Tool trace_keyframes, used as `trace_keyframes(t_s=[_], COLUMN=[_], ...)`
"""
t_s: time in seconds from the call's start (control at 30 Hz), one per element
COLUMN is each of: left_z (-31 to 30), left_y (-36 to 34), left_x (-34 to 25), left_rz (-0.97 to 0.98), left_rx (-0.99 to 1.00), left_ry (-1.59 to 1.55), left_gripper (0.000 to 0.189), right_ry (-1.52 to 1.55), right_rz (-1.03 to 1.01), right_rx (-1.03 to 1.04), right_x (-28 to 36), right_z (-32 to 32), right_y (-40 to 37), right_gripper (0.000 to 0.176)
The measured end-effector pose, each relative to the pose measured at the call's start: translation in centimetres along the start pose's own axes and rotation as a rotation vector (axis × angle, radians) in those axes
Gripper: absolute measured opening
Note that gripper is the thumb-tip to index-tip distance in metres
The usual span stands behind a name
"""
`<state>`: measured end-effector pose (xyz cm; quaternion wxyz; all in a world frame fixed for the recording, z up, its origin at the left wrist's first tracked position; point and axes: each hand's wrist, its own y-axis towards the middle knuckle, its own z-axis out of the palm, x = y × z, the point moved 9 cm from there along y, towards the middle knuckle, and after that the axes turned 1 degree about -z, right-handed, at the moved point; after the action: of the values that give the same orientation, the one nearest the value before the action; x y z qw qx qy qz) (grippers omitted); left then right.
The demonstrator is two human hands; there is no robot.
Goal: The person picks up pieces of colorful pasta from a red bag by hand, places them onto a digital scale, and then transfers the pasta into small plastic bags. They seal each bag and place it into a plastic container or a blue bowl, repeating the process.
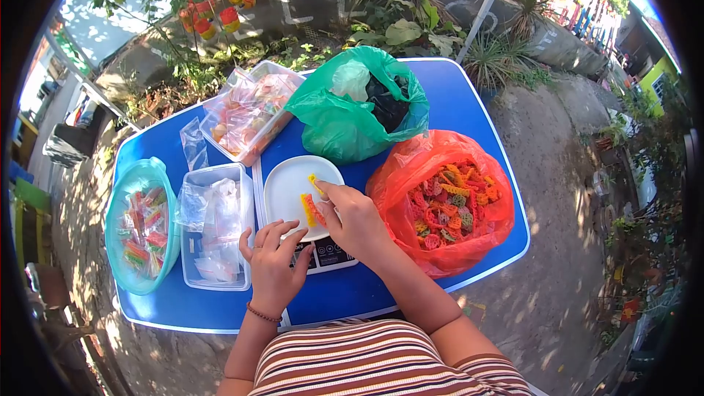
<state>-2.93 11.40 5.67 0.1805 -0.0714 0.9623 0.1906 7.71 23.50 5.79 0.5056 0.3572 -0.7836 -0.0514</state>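
A white plate [282,183] rests on a white scale [334,255] with a black front panel. Yellow and orange-red snack pieces [308,209] lie on the plate. My right hand [350,218] is over the plate's right side, its fingers pinched at a small yellow piece [314,182]. My left hand [276,264] hovers by the plate's lower left edge, fingers apart and holding nothing. To the right, an open red plastic bag [392,176] holds many red, orange, yellow and green snack pieces [453,209].
Left on the blue table [411,295] are a teal basin [171,194] of filled packets and a clear tub [244,238] of plastic bags. Behind stand another tub [275,130] with packed snacks and a green bag [330,128]. Plants [411,29] grow beyond.
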Motion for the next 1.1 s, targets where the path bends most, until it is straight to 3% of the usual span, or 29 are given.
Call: trace_keyframes(t_s=[0.17,0.23,0.3,0.4,0.5,0.63,0.7,0.8,0.93,1.03,1.1], left_z=[0.6,0.9,1.0,1.9,3.2,7.4,8.9,10.8,10.8,11.1,11.2], left_y=[-1.0,-0.9,-0.6,0.9,3.6,5.8,6.5,6.7,7.0,7.1,7.0], left_x=[0.1,-0.1,-0.6,-2.6,-7.1,-10.6,-10.8,-10.4,-11.1,-11.7,-12.0], left_rz=[0.013,0.032,0.048,0.118,0.293,0.300,0.262,0.193,0.202,0.240,0.247], left_rx=[0.028,0.034,0.033,0.101,0.137,0.084,0.081,0.277,0.290,0.271,0.274], left_ry=[-0.054,-0.071,-0.093,-0.196,-0.388,-0.091,-0.016,0.007,-0.075,-0.068,-0.079], left_gripper=[0.025,0.025,0.024,0.027,0.031,0.046,0.055,0.070,0.083,0.086,0.087], right_ry=[-0.129,-0.280,-0.421,-0.565,-0.592,-0.628,-0.598,-0.504,-0.358,-0.206,-0.281], right_rz=[-0.103,0.029,0.292,0.294,0.171,0.196,0.210,0.203,0.206,0.190,0.286], right_rx=[-0.238,-0.321,-0.299,-0.073,0.095,0.185,0.159,0.137,0.170,-0.068,-0.169], right_x=[2.1,0.4,-4.0,-7.3,-6.9,-8.3,-7.8,-6.4,-5.6,-4.1,-5.8], right_z=[-7.0,-11.7,-15.6,-16.1,-12.2,-8.8,-10.0,-12.2,-14.6,-17.1,-18.5], right_y=[-1.2,-2.2,-3.1,-3.0,-1.6,-2.0,-2.9,-4.7,-6.4,-6.0,-6.5], right_gripper=[0.024,0.019,0.018,0.019,0.024,0.028,0.030,0.033,0.035,0.027,0.027])
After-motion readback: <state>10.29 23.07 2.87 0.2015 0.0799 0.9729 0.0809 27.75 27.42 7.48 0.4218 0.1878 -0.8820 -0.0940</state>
